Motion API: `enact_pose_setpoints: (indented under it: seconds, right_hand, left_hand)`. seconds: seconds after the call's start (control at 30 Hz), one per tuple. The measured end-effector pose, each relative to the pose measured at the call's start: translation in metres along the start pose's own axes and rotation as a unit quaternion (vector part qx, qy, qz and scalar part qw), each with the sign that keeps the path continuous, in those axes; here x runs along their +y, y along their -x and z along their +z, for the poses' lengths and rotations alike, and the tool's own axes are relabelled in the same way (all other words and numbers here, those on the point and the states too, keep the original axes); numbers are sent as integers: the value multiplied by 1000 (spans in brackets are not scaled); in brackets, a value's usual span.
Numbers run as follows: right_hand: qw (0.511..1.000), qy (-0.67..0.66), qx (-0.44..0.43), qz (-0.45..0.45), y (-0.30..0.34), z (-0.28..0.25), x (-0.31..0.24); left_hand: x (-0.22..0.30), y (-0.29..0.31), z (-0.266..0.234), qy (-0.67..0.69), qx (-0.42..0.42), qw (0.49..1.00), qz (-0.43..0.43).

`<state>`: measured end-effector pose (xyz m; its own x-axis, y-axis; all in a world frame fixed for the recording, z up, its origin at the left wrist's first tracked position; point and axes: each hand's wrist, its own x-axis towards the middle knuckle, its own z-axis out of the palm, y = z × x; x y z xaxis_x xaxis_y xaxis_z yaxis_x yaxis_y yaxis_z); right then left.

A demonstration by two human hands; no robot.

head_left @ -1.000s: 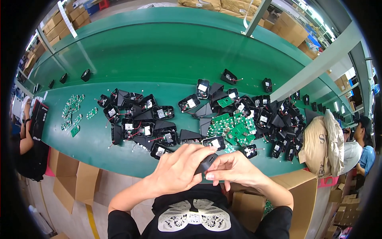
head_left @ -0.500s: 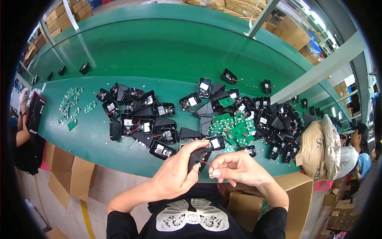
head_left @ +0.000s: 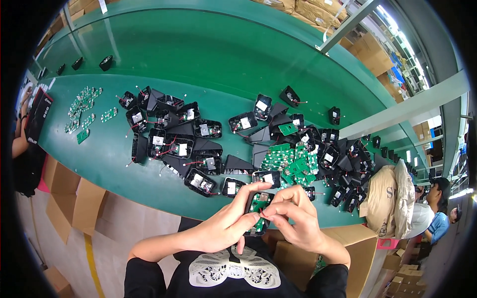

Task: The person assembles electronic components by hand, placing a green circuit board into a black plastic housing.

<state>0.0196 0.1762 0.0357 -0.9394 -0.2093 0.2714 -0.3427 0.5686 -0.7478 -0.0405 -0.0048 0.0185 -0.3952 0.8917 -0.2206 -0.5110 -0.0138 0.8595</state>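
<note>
My left hand (head_left: 226, 223) is closed around a black plastic housing (head_left: 271, 196), held above the table's near edge with its inside facing up. A green circuit board (head_left: 258, 203) lies inside the housing. My right hand (head_left: 298, 218) pinches a short red wire (head_left: 262, 212) over the middle of the board, next to my left thumb. The fingertips hide the wire's end, so whether it is plugged in cannot be seen. Just beyond my hands, another black housing (head_left: 232, 187) rests on the table.
Black housings with red wires (head_left: 180, 147) cluster at left and right on the green table (head_left: 124, 179). Green circuit boards (head_left: 298, 166) are heaped between them, with more boards (head_left: 82, 109) far left. Open cardboard boxes (head_left: 89, 206) stand below the edge. Another person (head_left: 437, 218) is at right.
The housing has turned from its side so that the circuit board inside now shows. My right hand has brought the red wire in from the right, down against the board.
</note>
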Motion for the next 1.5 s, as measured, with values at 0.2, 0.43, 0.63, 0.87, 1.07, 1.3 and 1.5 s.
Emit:
enact_pose_setpoints:
  seconds: [0.2,0.43,0.63,0.87,1.07,1.3,1.5]
  right_hand:
    - [1000,2,21,-3,2,0,-2]
    - [999,6,33,-4,3,2,-2]
    - [997,54,32,-37,4,1,-2]
    - [994,67,51,-73,6,2,3]
    - [986,-151,29,64,6,-2,-4]
    - [948,-280,25,150,3,4,7]
    - [890,-349,100,275,-4,0,0]
  left_hand:
    - [6,1,0,2,-29,999,-25]
    - [6,2,1,12,-25,999,-18]
    - [7,3,1,14,-23,999,-23]
    - [9,4,8,-25,-22,999,-25]
    - [-18,-1,16,-289,123,896,314]
    - [-22,-9,14,-321,168,877,316]
    - [-23,-17,0,-394,271,786,393]
